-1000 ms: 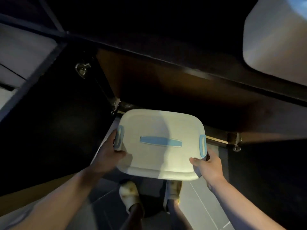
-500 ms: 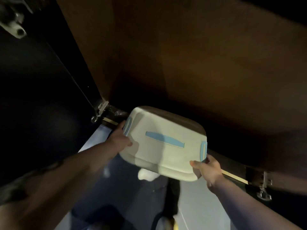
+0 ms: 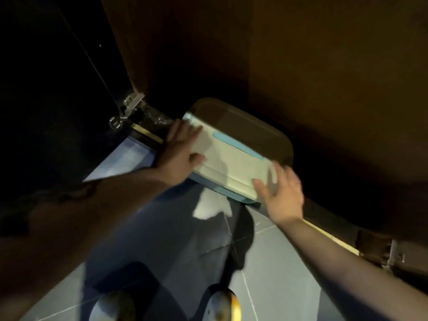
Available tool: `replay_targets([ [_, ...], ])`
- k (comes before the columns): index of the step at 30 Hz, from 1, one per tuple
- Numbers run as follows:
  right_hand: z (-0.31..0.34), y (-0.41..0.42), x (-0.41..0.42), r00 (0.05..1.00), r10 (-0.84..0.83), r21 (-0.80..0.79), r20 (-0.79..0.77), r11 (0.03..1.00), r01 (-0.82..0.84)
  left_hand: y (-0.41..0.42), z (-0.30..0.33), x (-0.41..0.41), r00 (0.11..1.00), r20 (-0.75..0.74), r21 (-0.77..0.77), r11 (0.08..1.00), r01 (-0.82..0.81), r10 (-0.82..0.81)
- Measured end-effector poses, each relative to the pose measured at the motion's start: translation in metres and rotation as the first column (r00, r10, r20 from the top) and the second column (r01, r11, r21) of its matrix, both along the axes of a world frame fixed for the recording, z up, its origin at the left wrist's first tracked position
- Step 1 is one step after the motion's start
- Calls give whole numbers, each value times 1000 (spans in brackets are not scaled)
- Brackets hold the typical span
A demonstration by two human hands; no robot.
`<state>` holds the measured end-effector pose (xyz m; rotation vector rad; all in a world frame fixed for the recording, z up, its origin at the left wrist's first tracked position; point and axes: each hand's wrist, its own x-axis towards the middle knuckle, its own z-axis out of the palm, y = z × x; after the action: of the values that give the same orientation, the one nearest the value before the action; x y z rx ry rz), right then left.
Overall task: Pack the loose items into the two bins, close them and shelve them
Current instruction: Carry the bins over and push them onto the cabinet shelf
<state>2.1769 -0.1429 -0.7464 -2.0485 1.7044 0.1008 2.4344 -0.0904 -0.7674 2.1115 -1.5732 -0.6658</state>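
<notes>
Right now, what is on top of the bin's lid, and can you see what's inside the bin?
On the lid lie the left hand, flat at its left end, and the blurred right hand at the near right corner. A blue handle strip crosses it. The contents are hidden by the closed lid.

Closed white bin (image 3: pixel 234 156) (blue handle) lies halfway inside the dark cupboard (image 3: pixel 324 89).

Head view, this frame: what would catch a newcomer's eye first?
The pale lidded bin with light blue handle and latches, at centre, half inside the dark cabinet. The left hand lies flat on its near left corner, and the blurred right hand is spread open at its near right corner. Lower left, a bright patch of tiled floor.
</notes>
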Motion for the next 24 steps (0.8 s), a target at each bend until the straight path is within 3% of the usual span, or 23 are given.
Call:
replay_targets([
  [2, -5, 20, 11, 939, 343, 53, -24, 938, -342, 16, -3, -17, 965, 113, -4, 971, 237, -235],
  [3, -9, 26, 15, 914, 402, 78, -53, 914, -397, 20, -8, -23, 948, 143, 50, 959, 279, -283],
  [7, -18, 18, 32, 934, 335, 68, -124, 942, -329, 4, -17, -15, 936, 219, 144, 958, 247, -274],
  [16, -5, -18, 62, 945, 289, 234, -150, 939, -250, -26, 2, -9, 955, 190, 274, 946, 171, -228],
  [20, 39, -3, 63, 944, 276, 230, -181, 945, -232, -7, 41, -16, 990, 50, 280, 954, 112, -130],
  [24, 121, 24, 67, 938, 279, 96, -204, 959, -265, 21, 123, -17, 986, 154, 161, 986, 38, -64],
])
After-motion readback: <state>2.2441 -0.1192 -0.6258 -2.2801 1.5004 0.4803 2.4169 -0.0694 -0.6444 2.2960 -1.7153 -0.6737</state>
